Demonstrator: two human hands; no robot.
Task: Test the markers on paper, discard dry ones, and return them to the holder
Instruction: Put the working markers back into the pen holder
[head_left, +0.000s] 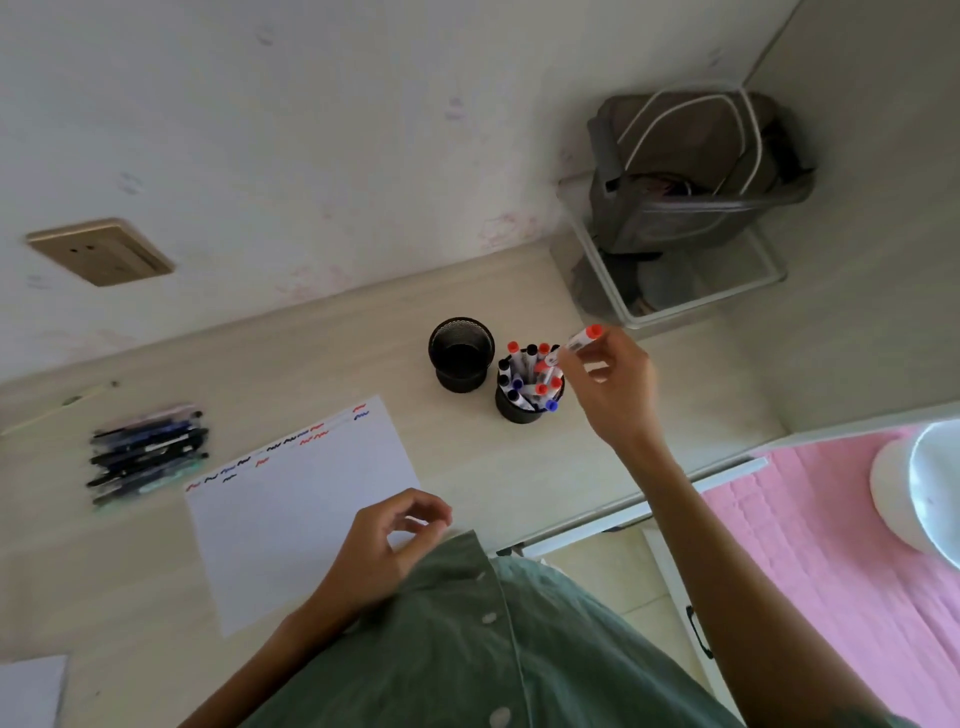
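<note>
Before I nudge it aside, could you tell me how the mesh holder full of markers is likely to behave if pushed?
The full holder looks top-heavy: its markers stand well above the rim, so a high push may tip it. It seems light, being thin mesh, and would probably slide on the smooth desk. The markers lean loosely, so they would likely rattle and shift.

Two black mesh holders (461, 355) are standing on the desk, one sheet of paper (306, 499) is lying flat, and one red-capped marker (581, 341) is being held.
</note>
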